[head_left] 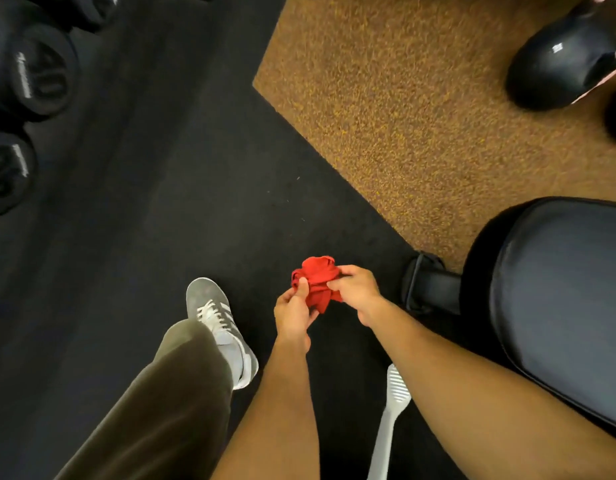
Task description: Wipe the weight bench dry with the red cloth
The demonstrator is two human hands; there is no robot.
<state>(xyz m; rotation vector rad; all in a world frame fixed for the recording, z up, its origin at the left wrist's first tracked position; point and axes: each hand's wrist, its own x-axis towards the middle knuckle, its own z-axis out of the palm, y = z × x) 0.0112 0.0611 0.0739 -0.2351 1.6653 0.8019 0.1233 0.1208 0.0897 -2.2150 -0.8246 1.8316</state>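
Observation:
A crumpled red cloth [317, 282] is bunched between both of my hands, held over the dark floor. My left hand [294, 315] pinches its left side with thumb and fingers. From the right, my right hand [358, 294] grips the cloth. The weight bench [562, 299], with dark glossy padding, stands at the right edge, apart from the cloth. Its black foot [427, 289] reaches toward my right hand.
Black dumbbells [40, 71] lie at the far left. A brown speckled mat [420, 98] covers the upper right, with another dark padded piece [562, 60] on it. My grey shoe [216, 323] is on the black floor. A white slotted utensil [389, 420] lies below my arms.

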